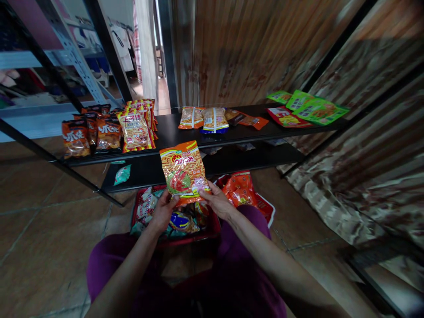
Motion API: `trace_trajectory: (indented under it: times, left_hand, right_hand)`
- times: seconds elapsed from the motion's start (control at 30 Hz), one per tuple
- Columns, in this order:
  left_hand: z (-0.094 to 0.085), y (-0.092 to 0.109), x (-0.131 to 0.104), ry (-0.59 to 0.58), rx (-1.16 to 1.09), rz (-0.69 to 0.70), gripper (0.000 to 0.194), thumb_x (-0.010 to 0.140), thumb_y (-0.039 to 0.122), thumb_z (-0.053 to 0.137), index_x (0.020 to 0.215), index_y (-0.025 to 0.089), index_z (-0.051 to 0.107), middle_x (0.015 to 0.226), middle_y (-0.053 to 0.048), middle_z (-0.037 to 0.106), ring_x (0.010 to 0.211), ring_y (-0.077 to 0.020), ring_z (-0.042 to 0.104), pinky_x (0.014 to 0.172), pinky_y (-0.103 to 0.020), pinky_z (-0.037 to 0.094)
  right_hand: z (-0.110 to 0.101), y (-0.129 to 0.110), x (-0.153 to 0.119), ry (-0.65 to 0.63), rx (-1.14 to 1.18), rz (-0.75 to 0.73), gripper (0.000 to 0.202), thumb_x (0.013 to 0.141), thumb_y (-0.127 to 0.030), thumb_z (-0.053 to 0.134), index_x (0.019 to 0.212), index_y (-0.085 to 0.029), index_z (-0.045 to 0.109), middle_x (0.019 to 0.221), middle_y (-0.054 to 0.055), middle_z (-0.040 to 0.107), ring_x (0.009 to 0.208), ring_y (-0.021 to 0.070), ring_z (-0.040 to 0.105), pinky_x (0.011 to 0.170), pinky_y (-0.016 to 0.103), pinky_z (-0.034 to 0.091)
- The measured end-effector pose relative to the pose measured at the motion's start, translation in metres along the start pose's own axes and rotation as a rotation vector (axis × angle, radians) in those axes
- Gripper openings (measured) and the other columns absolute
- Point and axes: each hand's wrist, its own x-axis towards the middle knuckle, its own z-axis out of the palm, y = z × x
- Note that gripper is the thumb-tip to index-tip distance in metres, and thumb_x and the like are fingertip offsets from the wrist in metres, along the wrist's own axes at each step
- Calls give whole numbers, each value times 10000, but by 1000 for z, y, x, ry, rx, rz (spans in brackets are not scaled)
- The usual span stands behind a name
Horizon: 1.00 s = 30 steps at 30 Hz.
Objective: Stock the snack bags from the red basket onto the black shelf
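An orange snack bag (183,170) with a noodle-like picture is held upright between both hands, in front of the black shelf (168,132). My left hand (164,211) grips its lower left corner, thumb on the front. At the lower right corner, my right hand (217,201) pinches the same bag. Below the bag sits a red basket (198,237) filled with several snack packets, among them a blue-and-yellow one (180,221). Part of the basket's contents is hidden by the bag and hands.
Brown bags (75,138) and red-yellow bags (135,130) stand at the shelf's left. Clear-front packs (214,119) lie mid-shelf, green packs (318,108) at right. A teal packet (122,175) lies on the lower shelf. Orange-red bags (239,189) sit right of the basket.
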Motion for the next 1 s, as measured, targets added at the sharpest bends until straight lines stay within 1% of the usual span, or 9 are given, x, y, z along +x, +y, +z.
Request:
trace_trajectory:
  times: [0.23,0.37,0.43,0.5,0.57,0.63,0.7,0.77,1.0]
  left_hand:
    - [0,14,-13,18,-180,-31,362,694,311,708,1032,212,625,1147,-30,642,1026,-191,603,804,-288,511]
    - [2,24,-11,48,-257,-85,304,693,325,712,940,158,652,972,-65,701,935,-205,641,811,-337,517]
    - [6,29,-5,102,-243,-105,296,667,296,735,899,131,653,856,-74,714,877,-211,660,819,-349,513]
    - [11,32,1,214,-240,-105,258,648,261,743,846,126,646,756,-60,710,828,-208,671,811,-348,513]
    - [17,36,6,322,-261,-81,220,660,252,725,825,138,635,705,-41,702,797,-198,676,797,-338,514]
    - [26,39,8,361,-283,-47,211,688,259,697,859,157,629,704,-26,701,792,-183,677,785,-323,514]
    - [35,40,7,339,-281,-31,219,704,264,681,893,169,624,715,-21,702,796,-175,676,774,-311,514]
    - [41,40,6,315,-276,-26,226,706,269,680,902,174,619,712,-16,699,794,-171,675,765,-306,514]
    - [40,38,15,291,-323,-50,136,744,224,633,866,171,603,722,-13,691,770,-164,672,785,-317,510]
  right_hand:
    - [3,1,-7,15,55,-1,424,627,-286,772,1024,-274,623,976,-18,694,767,130,655,608,222,548]
    - [1,1,-8,9,20,38,379,627,-279,771,979,-245,635,940,-12,696,713,124,652,554,209,551]
    - [1,2,-7,-29,-18,57,410,616,-262,779,1000,-239,635,942,-5,696,708,128,655,528,204,544]
    - [3,3,-7,-19,27,60,472,600,-239,791,1038,-267,620,950,-22,694,693,116,654,537,205,542]
    - [8,7,-8,42,168,54,456,588,-235,802,1002,-284,618,916,-48,697,691,99,653,617,224,553]
    - [15,12,-11,61,289,81,344,584,-255,810,874,-250,625,858,-45,702,737,108,662,738,269,551]
    - [23,18,-16,19,329,119,296,581,-274,816,785,-216,609,840,-21,708,808,137,669,835,321,527]
    - [31,24,-20,-5,318,134,318,584,-278,816,815,-211,607,871,-7,710,832,151,671,863,349,514]
    - [38,34,-26,123,226,66,353,574,-258,806,848,-222,588,751,-55,667,713,114,638,735,301,537]
